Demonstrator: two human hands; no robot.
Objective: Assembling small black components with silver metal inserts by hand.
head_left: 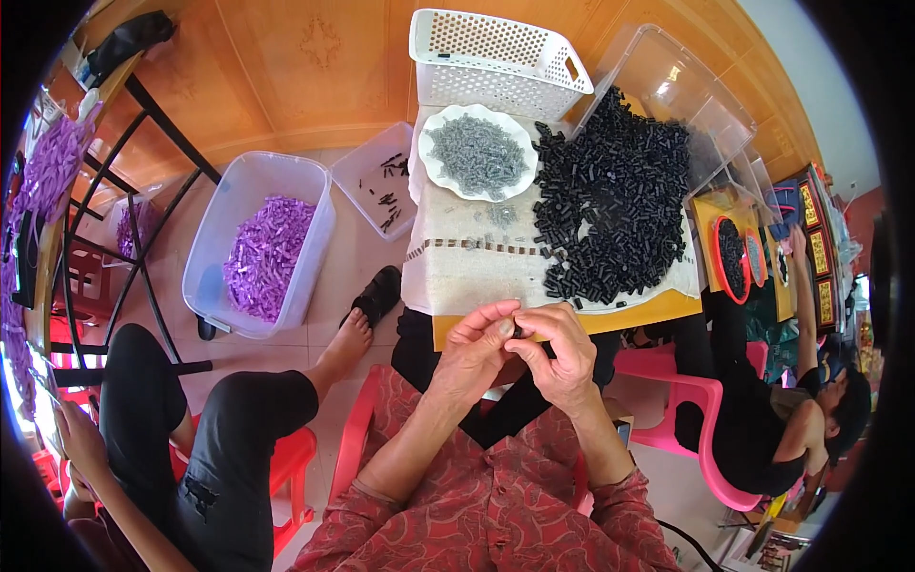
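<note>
My left hand [477, 343] and my right hand [560, 355] meet just in front of the table's near edge. Both are closed, with thumbs and fingertips pinching one small black piece [519, 332] between them. Fingers cover most of that piece, so its exact shape is hidden. Beyond them, a big heap of short black tube-like pieces [615, 205] spreads over the cloth-covered table [467, 284]. To its left stands a white scalloped plate [477, 194] full of small clear pieces [477, 151]. A few clear pieces lie loose on the cloth below the plate.
A white perforated basket [500, 91] and a tipped clear bin [710, 91] stand at the back. On the floor at left, a clear tub [200, 286] holds purple pieces [272, 257], beside a lid [357, 172] with black bits. People sit on both sides.
</note>
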